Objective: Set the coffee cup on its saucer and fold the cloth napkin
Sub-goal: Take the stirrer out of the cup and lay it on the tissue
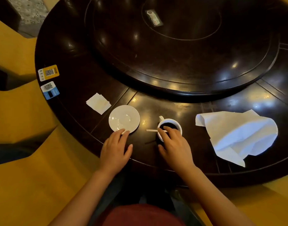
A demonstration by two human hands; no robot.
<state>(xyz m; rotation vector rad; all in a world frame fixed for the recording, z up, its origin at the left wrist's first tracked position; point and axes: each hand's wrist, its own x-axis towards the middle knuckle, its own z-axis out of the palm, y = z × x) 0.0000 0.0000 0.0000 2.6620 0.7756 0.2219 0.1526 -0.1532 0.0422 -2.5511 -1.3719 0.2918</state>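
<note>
A white saucer (124, 119) lies bare on the dark round table, left of centre. My left hand (115, 147) rests flat on the table with its fingertips touching the saucer's near rim. To the right stands a white cup (170, 123) of dark coffee, handle pointing away from me. My right hand (175, 144) grips the cup from the near side, fingers curled over its rim. A thin pale stirrer (152, 130) sticks out to the left of the cup. A crumpled white cloth napkin (238, 134) lies unfolded further right.
The dark table (197, 111) has a raised turntable (180, 46) behind the cup. A small stack of white paper napkins (98, 103) lies behind the saucer. Two code cards, yellow (48, 72) and blue (50, 90), sit at the left edge. Yellow seats surround the table.
</note>
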